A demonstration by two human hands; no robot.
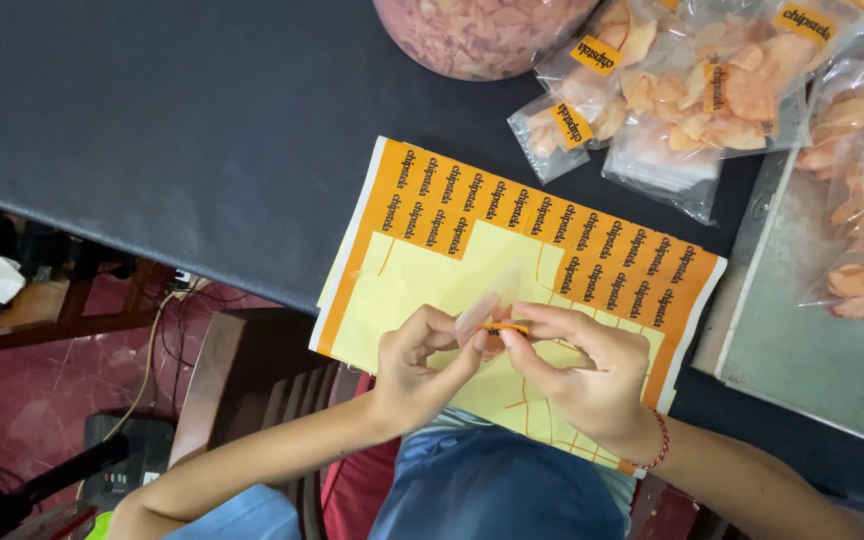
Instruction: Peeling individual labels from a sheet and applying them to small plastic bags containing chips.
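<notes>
My left hand (418, 362) pinches a small clear plastic bag (480, 313) with pale orange chips inside. My right hand (577, 368), with a red bracelet at the wrist, pinches a small orange sticker (505, 327) against that bag. Both hands hover over a yellow backing sheet with rows of orange stickers (542, 235) that lies on the dark table (182, 130) at its near edge. Much of the sheet's lower part is bare yellow where stickers have been peeled away.
A pile of labelled clear bags of chips (692, 90) lies at the back right, and more bags rest on a grey metal tray (802, 340). A large bag of loose chips (477, 30) stands at the top. A wooden chair (242, 390) sits below the table edge.
</notes>
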